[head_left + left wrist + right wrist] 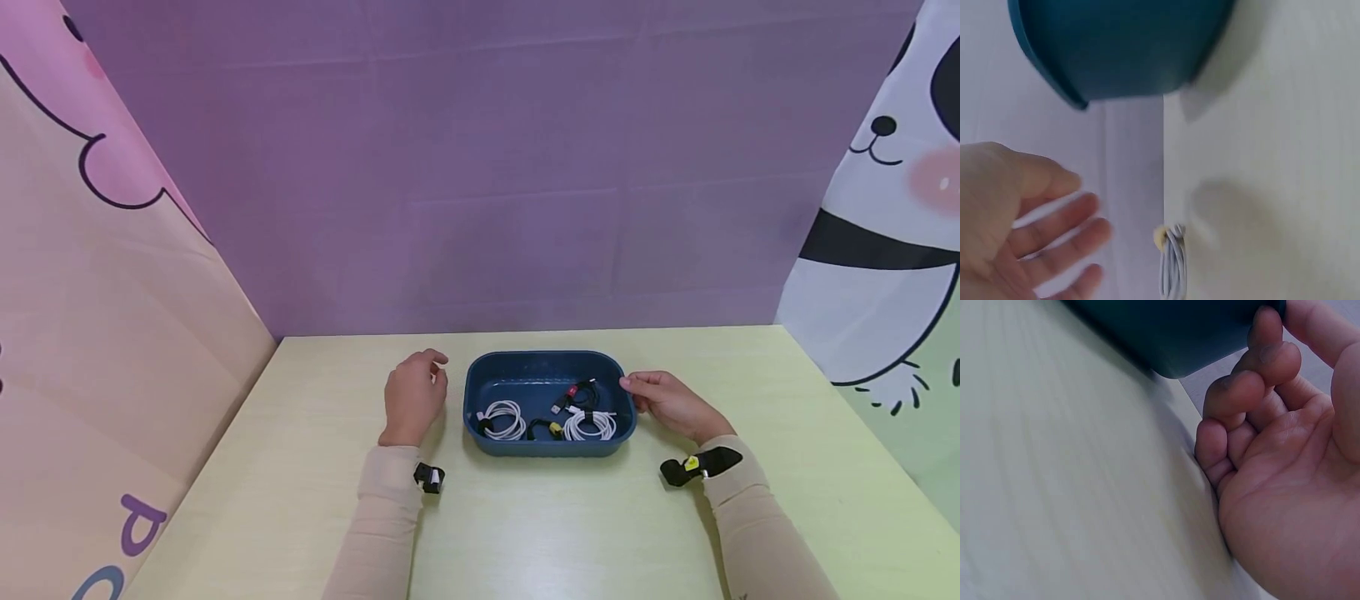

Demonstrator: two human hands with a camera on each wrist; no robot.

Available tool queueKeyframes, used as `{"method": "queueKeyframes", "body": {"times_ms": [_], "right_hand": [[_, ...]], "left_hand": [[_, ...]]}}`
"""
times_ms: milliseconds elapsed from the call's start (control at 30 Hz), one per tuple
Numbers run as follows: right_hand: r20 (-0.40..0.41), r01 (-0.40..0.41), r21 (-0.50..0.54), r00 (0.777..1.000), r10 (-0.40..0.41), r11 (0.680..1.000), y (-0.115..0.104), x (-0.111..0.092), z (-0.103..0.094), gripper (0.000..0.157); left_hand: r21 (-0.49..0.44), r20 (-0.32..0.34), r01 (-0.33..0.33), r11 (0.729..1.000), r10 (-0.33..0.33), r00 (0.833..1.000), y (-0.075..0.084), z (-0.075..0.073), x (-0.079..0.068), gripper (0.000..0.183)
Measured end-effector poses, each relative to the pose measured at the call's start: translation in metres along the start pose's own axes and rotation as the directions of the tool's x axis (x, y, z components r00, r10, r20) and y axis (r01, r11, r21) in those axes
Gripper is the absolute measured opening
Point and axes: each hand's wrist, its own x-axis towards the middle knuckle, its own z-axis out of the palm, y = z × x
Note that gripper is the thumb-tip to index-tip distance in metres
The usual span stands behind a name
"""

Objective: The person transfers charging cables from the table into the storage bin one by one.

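Observation:
A dark blue plastic bin point(551, 448) stands on the table with coiled cables inside. My right hand point(672, 406) pinches its right rim between thumb and curled fingers, also seen close up by the right wrist camera, where the hand's side rests near the table. To the bin's left, my left hand point(415, 398) holds nothing, fingers loosely bent and apart from the bin wall. A bundled grey-white cable point(1174, 265) with a yellowish end shows near the left fingers in the left wrist view; it does not show in the head view.
In the bin lie a white coiled cable point(504, 420) at left, another white coil point(590, 425) at right, a black cable point(587, 395) with a red part, and a short black piece with a yellow end point(555, 429). A purple backdrop point(517, 208) rises behind the table point(555, 533).

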Motion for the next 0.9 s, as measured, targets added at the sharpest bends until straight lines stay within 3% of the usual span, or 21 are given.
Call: {"method": "queueKeyframes", "body": {"times_ms": [133, 267, 467, 900], "right_hand": [[-0.004, -0.012, 0.0, 1.0, 0.012, 1.0, 0.001, 0.0, 0.001, 0.034], [0.003, -0.011, 0.006, 1.0, 0.011, 1.0, 0.002, 0.001, 0.001, 0.034], [0.013, 0.012, 0.003, 1.0, -0.012, 1.0, 0.001, 0.001, 0.0, 0.035], [0.012, 0.02, 0.01, 1.0, -0.02, 1.0, 0.001, 0.001, 0.0, 0.034]], "left_hand": [[0.03, 0.086, 0.068, 0.997, -0.071, 0.994, -0.01, -0.001, -0.001, 0.02], [0.048, 0.129, 0.086, 0.995, -0.092, 0.987, -0.016, -0.001, -0.003, 0.026], [0.103, 0.164, 0.078, 0.992, -0.094, 0.982, -0.021, 0.0, -0.005, 0.032], [0.124, 0.218, 0.123, 0.985, -0.148, 0.965, -0.022, -0.001, -0.005, 0.034]]}}
